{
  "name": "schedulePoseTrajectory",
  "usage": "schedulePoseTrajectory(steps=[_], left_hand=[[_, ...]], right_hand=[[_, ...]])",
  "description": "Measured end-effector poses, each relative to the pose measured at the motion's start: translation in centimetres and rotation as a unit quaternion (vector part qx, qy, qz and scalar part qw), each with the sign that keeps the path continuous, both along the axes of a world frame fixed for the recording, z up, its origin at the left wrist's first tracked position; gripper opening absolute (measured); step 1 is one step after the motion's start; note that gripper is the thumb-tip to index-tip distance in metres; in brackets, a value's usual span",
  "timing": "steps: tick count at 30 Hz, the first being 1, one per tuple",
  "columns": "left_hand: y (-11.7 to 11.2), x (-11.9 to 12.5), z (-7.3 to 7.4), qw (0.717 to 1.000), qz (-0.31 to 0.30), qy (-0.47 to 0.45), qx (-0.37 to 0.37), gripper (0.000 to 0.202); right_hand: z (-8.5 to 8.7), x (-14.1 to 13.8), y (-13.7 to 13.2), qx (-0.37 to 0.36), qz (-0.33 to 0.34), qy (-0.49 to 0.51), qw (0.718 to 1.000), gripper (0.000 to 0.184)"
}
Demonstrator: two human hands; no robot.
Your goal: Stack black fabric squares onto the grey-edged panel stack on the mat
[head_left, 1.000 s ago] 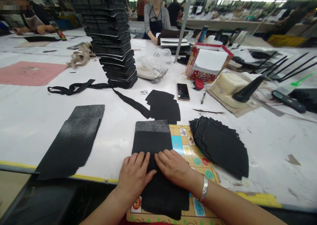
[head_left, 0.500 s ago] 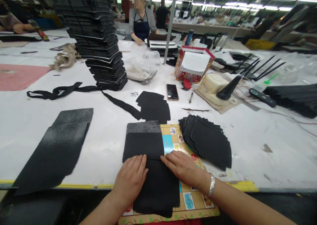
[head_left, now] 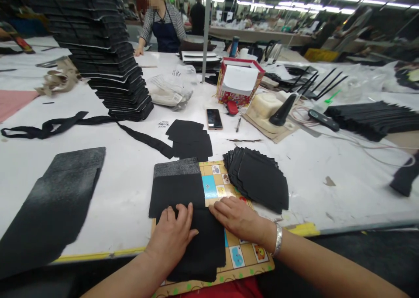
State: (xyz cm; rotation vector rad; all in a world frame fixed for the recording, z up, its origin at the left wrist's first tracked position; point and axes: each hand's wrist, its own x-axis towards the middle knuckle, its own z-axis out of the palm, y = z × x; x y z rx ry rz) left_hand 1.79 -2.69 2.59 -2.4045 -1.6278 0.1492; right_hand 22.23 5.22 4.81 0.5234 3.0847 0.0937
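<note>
A black sheet piece (head_left: 176,188) with a grey, rough-looking band at its far end lies on a printed board (head_left: 262,267) with small animal pictures. A second black piece (head_left: 203,245) lies nearer to me, its far edge meeting the first along a seam line. My left hand (head_left: 175,230) rests on the black pieces near that line, palm down, fingers slightly bent and apart. At the right end of the line, my right hand (head_left: 237,217) lies with its fingers stretched out, tips on the edge; its thumb is hidden. Neither hand grips anything visible.
Fanned black pieces (head_left: 258,175) overlap the board's right side. A long black piece (head_left: 55,202) lies at left. Behind stand a tall black stack (head_left: 114,66), a phone (head_left: 214,119), a red box (head_left: 240,81) and a black-handled tool (head_left: 283,110). A co-worker (head_left: 163,27) stands across the table.
The view has turned right, so things sit further left. My left fingers are more bent and spread than before. My right hand stays at the seam's right end. The co-worker's arm has shifted.
</note>
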Motion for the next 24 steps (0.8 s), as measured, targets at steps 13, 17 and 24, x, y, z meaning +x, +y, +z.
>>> schedulePoseTrajectory(steps=[13,17,24], left_hand=[[0.2,1.2,0.6,1.0,-0.007,-0.001,-0.006,0.066],[-0.1,0.8,0.4,1.0,0.012,-0.02,-0.002,0.066],[-1.5,-3.4,-0.7,0.997,0.036,-0.047,0.058,0.058]], right_hand=[[1.1,2.8,-2.0,0.044,-0.137,0.002,0.99,0.029],[-0.6,-1.6,-3.3,0.011,-0.137,0.046,0.989,0.034],[-0.8,-0.5,-3.5,-0.007,-0.217,0.019,0.976,0.03]])
